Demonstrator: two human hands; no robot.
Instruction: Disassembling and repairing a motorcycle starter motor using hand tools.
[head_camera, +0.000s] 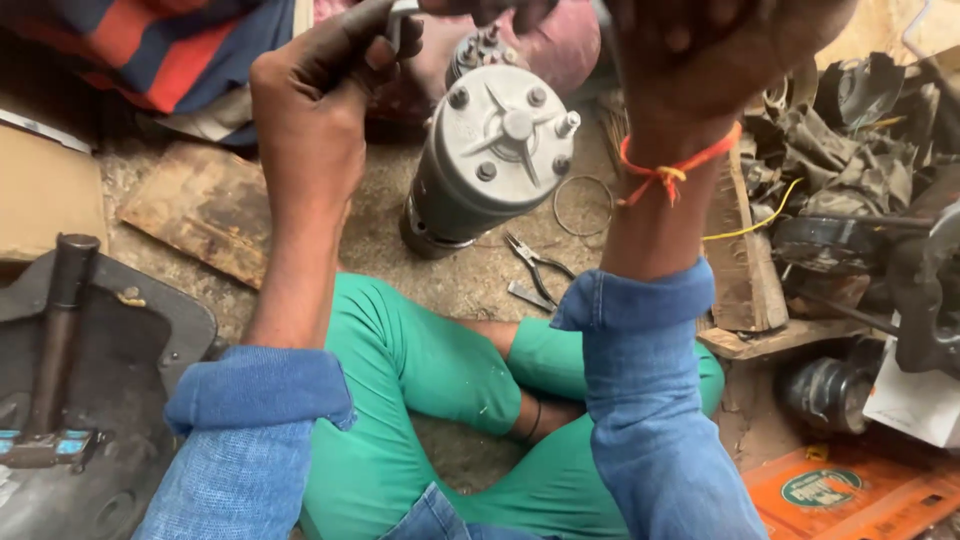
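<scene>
The left hand (315, 85) is closed round a thin grey metal tool (398, 22) at eleven o'clock of the grey cylindrical motor housing (480, 165); the right hand (720, 50) (grip unclear) should steady things.

Motor housing (480, 165): matt grey cast metal, grimy; pliers (537, 268): dull steel; plank (205, 208): rough worn wood; sleeves (640, 400): blue denim cloth.

The right hand (720, 50) is cut off by the top edge, its grasp hidden.
</scene>
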